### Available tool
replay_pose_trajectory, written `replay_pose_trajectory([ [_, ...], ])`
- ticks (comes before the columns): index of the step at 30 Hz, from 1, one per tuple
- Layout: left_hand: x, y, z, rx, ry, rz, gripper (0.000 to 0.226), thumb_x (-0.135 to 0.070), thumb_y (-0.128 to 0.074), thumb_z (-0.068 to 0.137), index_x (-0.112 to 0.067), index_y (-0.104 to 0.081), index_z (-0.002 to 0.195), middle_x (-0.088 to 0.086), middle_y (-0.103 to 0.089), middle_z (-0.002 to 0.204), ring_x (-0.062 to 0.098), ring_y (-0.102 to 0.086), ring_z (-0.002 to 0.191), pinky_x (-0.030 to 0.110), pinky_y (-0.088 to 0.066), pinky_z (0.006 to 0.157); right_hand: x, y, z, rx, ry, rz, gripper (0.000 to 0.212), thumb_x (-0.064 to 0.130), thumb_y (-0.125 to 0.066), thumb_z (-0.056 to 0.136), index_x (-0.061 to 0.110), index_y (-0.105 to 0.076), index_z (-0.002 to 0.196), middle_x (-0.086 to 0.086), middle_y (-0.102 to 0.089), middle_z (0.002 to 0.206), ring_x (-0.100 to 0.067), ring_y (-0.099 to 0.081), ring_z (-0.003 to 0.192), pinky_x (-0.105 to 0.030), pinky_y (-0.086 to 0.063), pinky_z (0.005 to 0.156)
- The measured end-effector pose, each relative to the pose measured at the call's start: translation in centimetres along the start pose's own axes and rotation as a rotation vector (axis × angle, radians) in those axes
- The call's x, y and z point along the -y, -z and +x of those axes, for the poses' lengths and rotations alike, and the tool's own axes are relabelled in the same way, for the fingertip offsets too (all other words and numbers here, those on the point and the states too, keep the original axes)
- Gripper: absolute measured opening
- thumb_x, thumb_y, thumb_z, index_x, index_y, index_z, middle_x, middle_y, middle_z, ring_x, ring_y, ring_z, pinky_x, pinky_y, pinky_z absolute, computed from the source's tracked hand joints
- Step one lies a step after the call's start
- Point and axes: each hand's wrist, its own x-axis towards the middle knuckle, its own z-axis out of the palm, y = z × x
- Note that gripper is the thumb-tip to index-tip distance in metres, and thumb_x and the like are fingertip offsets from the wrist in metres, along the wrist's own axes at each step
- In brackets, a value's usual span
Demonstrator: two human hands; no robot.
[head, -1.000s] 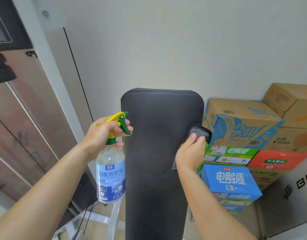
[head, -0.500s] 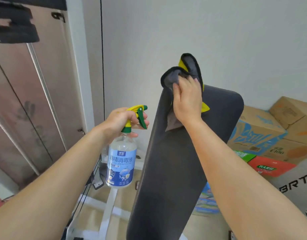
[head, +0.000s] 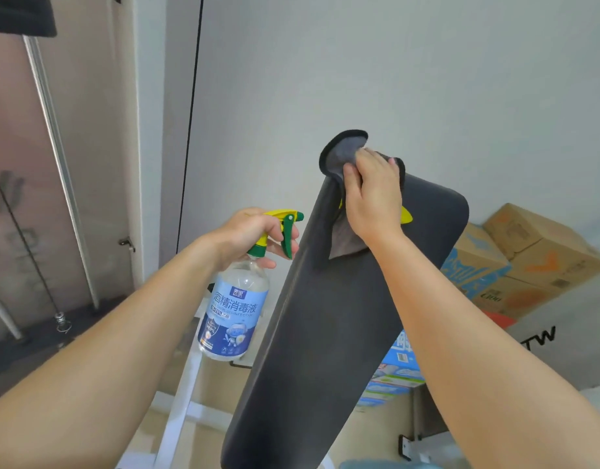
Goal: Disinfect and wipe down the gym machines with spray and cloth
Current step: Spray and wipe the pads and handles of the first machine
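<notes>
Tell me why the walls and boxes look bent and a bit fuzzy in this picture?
Head view: the wide-angle lens bows the black cable along the wall and tilts the brown cardboard boxes; lighting is soft and even, without harsh glare; the boxes look smeared, while the clear spray bottle with the blue label reads fairly sharp.

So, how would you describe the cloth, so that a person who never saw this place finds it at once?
Look first at the long dark padded bench back leaning up before the white wall. At its top left corner the right hand presses the cloth against the pad. It is the only soft folded thing there: grey with a black border and a little yellow showing.
</notes>
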Motion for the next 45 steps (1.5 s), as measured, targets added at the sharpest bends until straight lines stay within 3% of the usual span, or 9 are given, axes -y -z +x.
replay_pose_trajectory([
  [5, 0.5, 1.3, -0.3, 0.001, 0.004, -0.057, 0.032, 0.002, -0.046, 0.088, -0.01, -0.071, 0.104, 0.011, -0.079, 0.109, 0.028, -0.076, 0.105, 0.034, -0.055, 0.074, 1.0, -0.6, 0.5, 0.139, 0.277, -0.334, 0.028, 0.028, -0.047, 0.097, 0.014, -0.069, 0.085, -0.002, -0.071, 0.094, -0.029, -0.06, 0.105, -0.046, -0.036, 0.106],
  [9, 0.7, 3.5, -1.4, -0.049, -0.013, -0.087, 0.037, 0.004, -0.045, 0.087, -0.011, -0.073, 0.106, 0.011, -0.078, 0.112, 0.034, -0.075, 0.105, 0.031, -0.053, 0.067, 2.7, -2.6, -2.9, 0.329, 0.517, -0.586, 0.02, 0.018, -0.054, 0.08, 0.011, -0.068, 0.067, -0.006, -0.064, 0.068, -0.03, -0.054, 0.083, -0.05, -0.03, 0.108],
  [14, 0.7, 4.8, -2.4, -0.042, -0.005, 0.01, 0.037, 0.004, -0.045, 0.09, -0.007, -0.071, 0.114, 0.012, -0.079, 0.108, 0.044, -0.076, 0.092, 0.029, -0.055, 0.061, 1.7, -4.6, -10.3, 0.702, 0.756, -0.634, 0.022, 0.018, -0.049, 0.084, 0.016, -0.07, 0.078, -0.001, -0.064, 0.078, -0.029, -0.054, 0.089, -0.048, -0.027, 0.115],
  [20, 0.9, 4.7, -3.1, -0.057, -0.027, -0.034, 0.037, 0.004, -0.045, 0.089, -0.005, -0.07, 0.115, 0.012, -0.079, 0.108, 0.041, -0.075, 0.078, 0.027, -0.053, 0.052, 1.3, -2.0, -0.7, 0.289, 0.67, -0.659, 0.03, 0.016, -0.05, 0.087, 0.013, -0.068, 0.063, -0.001, -0.062, 0.065, -0.027, -0.057, 0.076, -0.044, -0.041, 0.104],
  [24, 1.6, 4.8, -3.7, -0.066, -0.034, -0.069, 0.038, 0.005, -0.045, 0.089, -0.005, -0.071, 0.115, 0.013, -0.078, 0.108, 0.038, -0.074, 0.072, 0.025, -0.051, 0.05, 2.9, -3.5, -3.2, 0.335, 0.538, -0.702, 0.025, 0.013, -0.05, 0.083, 0.005, -0.071, 0.072, -0.012, -0.065, 0.069, -0.031, -0.056, 0.084, -0.049, -0.028, 0.113],
  [32, 3.2, 3.9, -4.7, -0.08, -0.037, -0.078, 0.036, 0.005, -0.046, 0.089, -0.004, -0.07, 0.114, 0.013, -0.078, 0.108, 0.032, -0.071, 0.067, 0.025, -0.049, 0.049, 3.6, -6.4, -13.9, 0.807, 0.782, -0.772, 0.034, 0.031, -0.045, 0.096, 0.01, -0.072, 0.099, -0.007, -0.07, 0.101, -0.031, -0.056, 0.101, -0.048, -0.031, 0.109],
  [37, 2.9, 3.1, -5.6, -0.094, -0.058, -0.11, 0.037, 0.004, -0.046, 0.088, -0.003, -0.07, 0.115, 0.014, -0.078, 0.108, 0.03, -0.07, 0.063, 0.025, -0.049, 0.05, 3.0, -3.6, -6.4, 0.509, 0.731, -0.714, 0.033, 0.021, -0.044, 0.09, 0.015, -0.074, 0.078, -0.002, -0.069, 0.076, -0.027, -0.057, 0.082, -0.043, -0.037, 0.098],
  [40, 2.4, 2.9, -6.1, -0.089, -0.067, -0.089, 0.038, 0.004, -0.046, 0.089, -0.004, -0.07, 0.117, 0.012, -0.078, 0.108, 0.03, -0.069, 0.065, 0.026, -0.049, 0.053, 2.2, -1.8, -1.9, 0.321, 0.62, -0.739, 0.033, 0.018, -0.045, 0.093, 0.01, -0.074, 0.08, -0.007, -0.07, 0.078, -0.031, -0.059, 0.091, -0.051, -0.019, 0.117],
  [45, 3.5, 2.7, -6.5, -0.108, -0.07, -0.105, 0.037, 0.004, -0.046, 0.088, -0.005, -0.071, 0.114, 0.012, -0.078, 0.107, 0.03, -0.068, 0.065, 0.028, -0.048, 0.055, 3.0, -2.9, -4.1, 0.397, 0.543, -0.783, 0.043, 0.029, -0.041, 0.092, 0.0, -0.072, 0.094, -0.02, -0.069, 0.096, -0.039, -0.054, 0.112, -0.055, -0.016, 0.12],
])
